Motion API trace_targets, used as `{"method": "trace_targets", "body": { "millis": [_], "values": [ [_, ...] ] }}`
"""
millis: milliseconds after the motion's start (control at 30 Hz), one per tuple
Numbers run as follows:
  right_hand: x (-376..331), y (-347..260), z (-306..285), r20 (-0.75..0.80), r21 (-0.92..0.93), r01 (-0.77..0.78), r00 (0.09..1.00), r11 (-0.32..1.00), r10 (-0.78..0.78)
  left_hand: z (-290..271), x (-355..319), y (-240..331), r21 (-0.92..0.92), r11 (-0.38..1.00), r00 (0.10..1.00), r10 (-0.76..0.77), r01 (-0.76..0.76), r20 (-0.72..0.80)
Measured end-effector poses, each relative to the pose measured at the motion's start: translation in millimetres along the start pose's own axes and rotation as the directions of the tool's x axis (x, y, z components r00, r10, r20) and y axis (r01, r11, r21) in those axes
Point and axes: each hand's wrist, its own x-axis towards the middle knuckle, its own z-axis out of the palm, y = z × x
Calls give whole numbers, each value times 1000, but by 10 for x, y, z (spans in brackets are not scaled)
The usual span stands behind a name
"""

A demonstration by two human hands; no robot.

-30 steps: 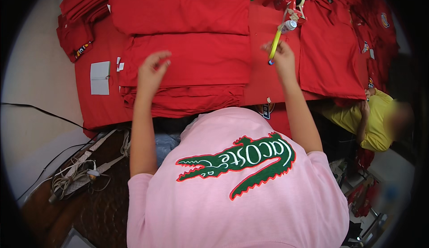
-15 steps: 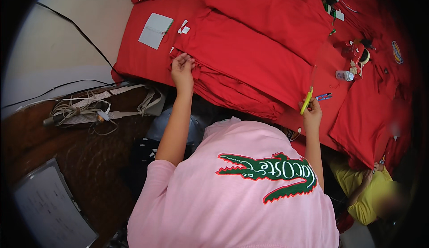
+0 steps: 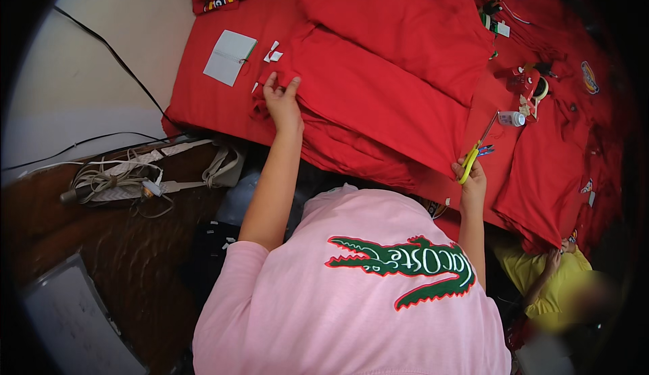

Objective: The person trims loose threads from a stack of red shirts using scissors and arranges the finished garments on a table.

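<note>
A red garment (image 3: 378, 94) lies spread over a pile of red cloth on the table. My left hand (image 3: 284, 108) is at the garment's left edge, thumb and fingers apart, with the fingertips at the cloth. In my right hand (image 3: 473, 184) are scissors with yellow handles (image 3: 465, 171), their blades pointing away over the table. The same hand is by the garment's near right corner; whether its fingers also pinch the cloth I cannot tell. Just beyond it are blue thread snips (image 3: 486, 150), partly behind the scissors.
A notebook (image 3: 228, 58) and white paper scraps (image 3: 273, 54) lie at the left. To the right are a small white bottle (image 3: 512, 119), a tape roll (image 3: 540, 89) and more red garments (image 3: 541, 179). Cables (image 3: 111, 179) lie beside the table. A person in yellow (image 3: 527, 267) works at right.
My left thumb and fingers have parted at the cloth's edge. The scissors in my right hand have turned, so their blades show more. The view has shifted slightly.
</note>
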Motion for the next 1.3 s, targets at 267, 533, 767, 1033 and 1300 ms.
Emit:
{"method": "trace_targets", "body": {
  "millis": [267,533,767,1033,1300],
  "values": [
    [-20,165,-101,-3,-142,15,1000,990,-16,-300,141,372,312,914,966,240,-258,95],
    [68,450,-46,36,-653,239,957,718,-286,-803,216,103,-57,997,998,-57,58,17],
    [137,342,88,70,-816,217,957,536,-281,-485,135,307,-50,998,996,32,-28,77],
    [124,343,92,2,-797,141,973,588,-230,-326,-22,567,-44,996,963,90,-82,255],
    [108,363,65,-2,-800,143,970,582,-242,-404,22,523,32,996,965,77,-87,252]
  ]
}}
